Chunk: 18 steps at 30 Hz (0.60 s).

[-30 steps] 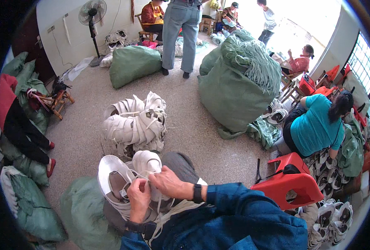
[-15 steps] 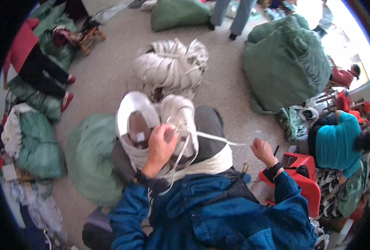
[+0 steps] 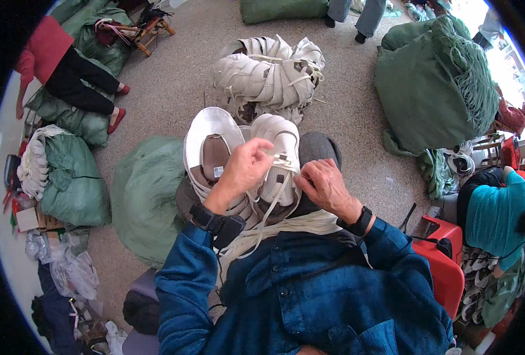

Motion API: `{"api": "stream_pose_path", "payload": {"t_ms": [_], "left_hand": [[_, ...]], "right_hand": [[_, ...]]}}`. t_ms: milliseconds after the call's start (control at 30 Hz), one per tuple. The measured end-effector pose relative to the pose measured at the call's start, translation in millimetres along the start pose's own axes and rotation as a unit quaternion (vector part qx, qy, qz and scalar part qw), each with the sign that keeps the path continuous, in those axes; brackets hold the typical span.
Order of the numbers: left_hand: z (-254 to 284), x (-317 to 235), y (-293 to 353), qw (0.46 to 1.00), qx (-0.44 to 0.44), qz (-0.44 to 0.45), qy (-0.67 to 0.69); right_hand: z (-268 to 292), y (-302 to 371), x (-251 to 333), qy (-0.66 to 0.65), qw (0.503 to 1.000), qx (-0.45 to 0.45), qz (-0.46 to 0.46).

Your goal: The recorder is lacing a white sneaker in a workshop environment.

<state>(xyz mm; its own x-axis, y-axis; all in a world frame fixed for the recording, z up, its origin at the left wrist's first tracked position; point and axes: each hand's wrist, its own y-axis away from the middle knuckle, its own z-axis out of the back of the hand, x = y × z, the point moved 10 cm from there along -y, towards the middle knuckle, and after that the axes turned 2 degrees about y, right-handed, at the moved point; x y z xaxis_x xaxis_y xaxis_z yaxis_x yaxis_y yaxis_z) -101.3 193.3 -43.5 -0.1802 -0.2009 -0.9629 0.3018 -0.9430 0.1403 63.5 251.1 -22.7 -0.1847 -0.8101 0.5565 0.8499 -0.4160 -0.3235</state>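
A pair of off-white sneakers rests on my lap. The right sneaker shows its toe, tongue and a partly threaded pale shoelace, one end of which hangs down toward me. The left sneaker is tipped so that its brown insole faces up. My left hand is above the laced sneaker, thumb and forefinger closed in a pinch; what lies between them is too small to make out. At that sneaker's right edge, by the eyelets, my right hand has its fingers curled and closed on the lace, its fingertips partly hidden.
Beyond my knees lies a bundle of pale shoe parts. A bunch of loose laces drapes over my lap. A green sack sits at left, a large green bale at far right, a red stool beside me. Other people are around.
My right hand has come in from the far right, where it held the lace stretched out, to the sneaker's side. My left hand has lifted toward the toe. The view has shifted.
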Motion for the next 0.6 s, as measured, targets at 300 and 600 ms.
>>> {"api": "stream_pose_path", "payload": {"t_ms": [300, 600], "left_hand": [[-32, -38, -2, 0.926, 0.029, -0.162, -0.340], [-4, 23, 9, 0.980, 0.057, 0.040, 0.186]], "right_hand": [[-8, -3, -10, -0.008, 1.000, -0.002, -0.018], [10, 7, -21, -0.119, 0.991, 0.047, -0.033]]}}
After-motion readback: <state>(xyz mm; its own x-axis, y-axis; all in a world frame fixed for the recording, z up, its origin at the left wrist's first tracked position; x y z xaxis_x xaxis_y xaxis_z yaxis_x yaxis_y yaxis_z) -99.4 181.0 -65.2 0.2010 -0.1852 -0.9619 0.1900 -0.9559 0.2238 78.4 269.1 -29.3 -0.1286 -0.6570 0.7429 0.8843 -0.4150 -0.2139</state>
